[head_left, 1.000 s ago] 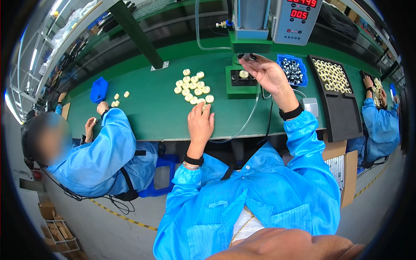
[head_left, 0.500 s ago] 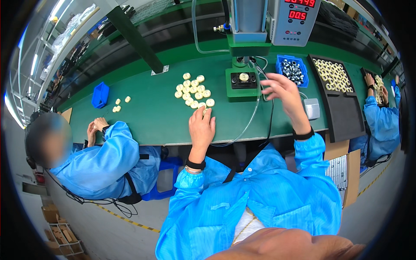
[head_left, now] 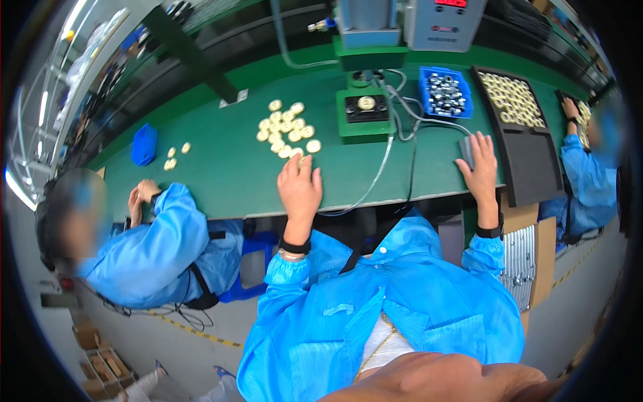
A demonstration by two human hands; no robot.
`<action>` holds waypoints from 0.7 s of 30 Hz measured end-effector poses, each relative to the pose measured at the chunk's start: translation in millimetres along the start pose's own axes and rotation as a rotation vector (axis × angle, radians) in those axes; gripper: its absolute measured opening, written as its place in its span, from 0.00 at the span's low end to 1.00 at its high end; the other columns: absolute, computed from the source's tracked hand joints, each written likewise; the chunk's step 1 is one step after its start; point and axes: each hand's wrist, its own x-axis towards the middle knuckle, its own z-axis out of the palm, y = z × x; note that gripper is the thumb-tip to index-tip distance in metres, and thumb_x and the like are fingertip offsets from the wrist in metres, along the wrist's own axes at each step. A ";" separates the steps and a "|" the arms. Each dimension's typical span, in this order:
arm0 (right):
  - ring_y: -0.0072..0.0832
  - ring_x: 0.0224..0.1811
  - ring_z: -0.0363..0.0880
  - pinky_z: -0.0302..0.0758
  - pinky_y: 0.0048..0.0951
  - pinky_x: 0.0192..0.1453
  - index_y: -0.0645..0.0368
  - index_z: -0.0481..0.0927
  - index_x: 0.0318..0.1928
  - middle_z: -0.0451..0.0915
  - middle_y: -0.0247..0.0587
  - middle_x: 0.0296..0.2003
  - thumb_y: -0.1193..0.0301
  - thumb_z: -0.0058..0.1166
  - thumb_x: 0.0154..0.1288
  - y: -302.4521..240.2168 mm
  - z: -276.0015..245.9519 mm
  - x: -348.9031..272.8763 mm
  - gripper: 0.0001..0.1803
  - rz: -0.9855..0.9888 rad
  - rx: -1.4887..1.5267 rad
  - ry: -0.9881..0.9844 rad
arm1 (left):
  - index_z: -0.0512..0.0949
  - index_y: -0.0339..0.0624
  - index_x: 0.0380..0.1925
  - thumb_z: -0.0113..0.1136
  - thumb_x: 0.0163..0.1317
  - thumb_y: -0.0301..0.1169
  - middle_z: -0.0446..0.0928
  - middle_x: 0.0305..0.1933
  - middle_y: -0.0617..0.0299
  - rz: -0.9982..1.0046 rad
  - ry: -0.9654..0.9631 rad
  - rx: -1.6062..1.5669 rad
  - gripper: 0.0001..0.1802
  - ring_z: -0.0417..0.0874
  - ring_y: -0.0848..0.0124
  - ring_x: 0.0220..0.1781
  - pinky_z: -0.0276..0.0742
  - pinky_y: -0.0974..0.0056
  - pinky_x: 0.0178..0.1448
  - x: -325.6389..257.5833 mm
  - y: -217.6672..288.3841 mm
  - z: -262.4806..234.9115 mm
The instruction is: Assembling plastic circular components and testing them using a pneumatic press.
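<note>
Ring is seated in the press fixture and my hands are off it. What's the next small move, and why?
Probably press down with the right hand, which rests on the small grey switch box beside the black tray. A cream ring sits in the green fixture, and the left hand lies at the edge of the ring pile, away from the press.

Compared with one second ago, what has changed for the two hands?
The right hand drew back from the green press fixture and now rests flat on a small grey box nearer the table edge. The left hand stayed by the pile of cream rings; one ring stayed on the fixture.
</note>
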 end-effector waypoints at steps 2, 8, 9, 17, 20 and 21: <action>0.47 0.71 0.58 0.62 0.50 0.66 0.54 0.69 0.65 0.65 0.46 0.67 0.62 0.62 0.59 -0.6 2.0 -0.4 0.34 0.029 0.005 0.023 | 0.79 0.42 0.47 0.64 0.55 0.32 0.76 0.55 0.52 0.000 0.007 -0.004 0.18 0.76 0.53 0.55 0.71 0.52 0.58 0.3 0.8 1.7; 0.45 0.69 0.63 0.63 0.47 0.66 0.54 0.72 0.62 0.70 0.44 0.64 0.65 0.62 0.59 3.8 8.8 8.1 0.29 0.053 -0.094 -0.008 | 0.80 0.41 0.46 0.65 0.54 0.32 0.76 0.54 0.53 0.001 0.032 -0.005 0.18 0.76 0.54 0.55 0.71 0.53 0.57 -2.5 2.6 0.5; 0.45 0.69 0.63 0.63 0.47 0.66 0.54 0.72 0.62 0.70 0.44 0.64 0.65 0.62 0.59 2.6 9.4 8.5 0.29 0.052 -0.094 -0.004 | 0.80 0.41 0.46 0.65 0.54 0.32 0.76 0.54 0.53 0.004 0.036 -0.012 0.18 0.76 0.54 0.55 0.71 0.53 0.57 -1.8 2.4 1.1; 0.44 0.70 0.62 0.62 0.50 0.66 0.53 0.72 0.62 0.70 0.42 0.63 0.65 0.63 0.58 -2.8 13.9 1.5 0.30 0.043 -0.076 0.100 | 0.80 0.41 0.46 0.65 0.54 0.31 0.76 0.54 0.53 0.012 0.034 -0.015 0.18 0.76 0.55 0.55 0.71 0.53 0.57 -3.2 -0.9 0.0; 0.44 0.70 0.61 0.60 0.52 0.68 0.53 0.72 0.62 0.69 0.42 0.64 0.64 0.63 0.57 -2.9 13.9 0.2 0.31 0.059 -0.083 0.088 | 0.80 0.41 0.46 0.65 0.54 0.31 0.76 0.54 0.53 0.016 0.032 -0.028 0.18 0.76 0.54 0.55 0.71 0.53 0.57 -3.0 -2.6 0.6; 0.44 0.71 0.60 0.59 0.53 0.68 0.53 0.72 0.62 0.68 0.42 0.65 0.64 0.63 0.57 -2.0 14.0 0.2 0.31 0.058 -0.077 0.085 | 0.80 0.40 0.46 0.65 0.55 0.31 0.76 0.54 0.53 0.013 0.031 -0.029 0.18 0.76 0.54 0.55 0.71 0.53 0.57 -3.5 -2.9 1.4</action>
